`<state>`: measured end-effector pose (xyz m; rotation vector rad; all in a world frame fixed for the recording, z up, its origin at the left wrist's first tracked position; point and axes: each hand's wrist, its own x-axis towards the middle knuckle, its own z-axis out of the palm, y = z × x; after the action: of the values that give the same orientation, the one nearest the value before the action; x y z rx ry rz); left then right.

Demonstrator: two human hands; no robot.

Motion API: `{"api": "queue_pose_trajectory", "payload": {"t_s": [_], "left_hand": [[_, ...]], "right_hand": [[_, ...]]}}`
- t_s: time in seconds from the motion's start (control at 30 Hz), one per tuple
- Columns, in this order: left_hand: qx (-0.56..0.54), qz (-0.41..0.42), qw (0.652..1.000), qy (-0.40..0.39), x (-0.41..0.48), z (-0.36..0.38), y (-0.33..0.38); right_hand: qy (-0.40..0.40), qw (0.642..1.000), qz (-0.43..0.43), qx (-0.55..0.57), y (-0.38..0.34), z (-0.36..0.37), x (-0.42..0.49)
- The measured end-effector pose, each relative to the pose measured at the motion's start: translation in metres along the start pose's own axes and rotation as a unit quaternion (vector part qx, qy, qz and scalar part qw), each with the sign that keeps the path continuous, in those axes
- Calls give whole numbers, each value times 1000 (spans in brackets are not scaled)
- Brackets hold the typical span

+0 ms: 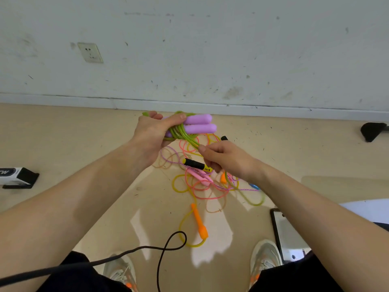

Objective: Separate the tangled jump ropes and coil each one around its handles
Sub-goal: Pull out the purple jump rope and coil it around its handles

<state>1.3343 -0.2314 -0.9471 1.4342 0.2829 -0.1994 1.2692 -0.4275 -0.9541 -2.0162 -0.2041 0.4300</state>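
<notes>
Floor (63, 144), tan, scuffed. All the ropes are here, at the foot of the wall.

Tangled pile (202, 190), centre frame. Yellow, pink and braided purple cords cross each other, none wound yet. By my reading most of the job is still ahead.

Left hand (151, 131), 11 o'clock of the pile, raised. It is clenched round two purple handles (200, 124) laid side by side, thumb pressed over the turns.

Right hand (227, 159), 1 o'clock of the pile. Thumb and fingers pinch the green rope (181, 133) a little below the handles.

Green rope: several turns already round the purple handles. A length runs down past the right hand, and a green loop lies at 4 o'clock of the pile. This one reads as partly coiled, with some cord left to wind.

Orange handle (200, 223), 6 o'clock of the pile, on a yellow cord, loose on the floor.

Black-and-yellow handle (194, 163), just under the right hand's fingers. Pink handle (199, 177) lies just below it.

Hard to make out:
- The right hand and wrist cover the pile's 2 o'clock side, so I cannot tell whether the green length is free of the other cords.
- A blue piece (254, 186) shows only at the wrist's edge.
- The number of ropes cannot be counted.
- The near ends of the purple handles are hidden in the left palm.
</notes>
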Motion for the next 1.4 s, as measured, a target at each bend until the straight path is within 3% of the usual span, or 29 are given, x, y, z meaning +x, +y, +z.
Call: {"api": "queue_pose_trajectory", "payload": {"t_s": [0.13, 0.3, 0.5, 0.63, 0.8, 0.93, 1.13, 1.27, 1.4], "left_hand": [[47, -31, 985, -166, 2, -19, 9], [113, 14, 974, -195, -9, -17, 11], [249, 115, 947, -167, -17, -17, 15], [333, 186, 909, -166, -21, -11, 12], [398, 278, 870, -90, -28, 1, -5], [431, 348, 832, -2, -32, 10, -18], [369, 326, 866, 88, -28, 20, -18], [324, 303, 889, 115, -25, 22, -23], [276, 256, 918, 122, -27, 31, -34]], "right_hand": [[-42, 998, 7, -35, 9, -12, -3], [-38, 998, 38, -44, 10, -25, -1], [-8, 992, 89, 88, 5, -37, 1], [-9, 980, 141, 140, -3, -34, 2], [63, 959, 203, 187, -14, -23, 4], [97, 928, 213, 290, -23, -8, 1], [145, 940, 132, 278, -29, 17, -7], [194, 973, 72, 104, -24, 36, -6], [239, 968, -10, -71, -16, 37, -3]]}}
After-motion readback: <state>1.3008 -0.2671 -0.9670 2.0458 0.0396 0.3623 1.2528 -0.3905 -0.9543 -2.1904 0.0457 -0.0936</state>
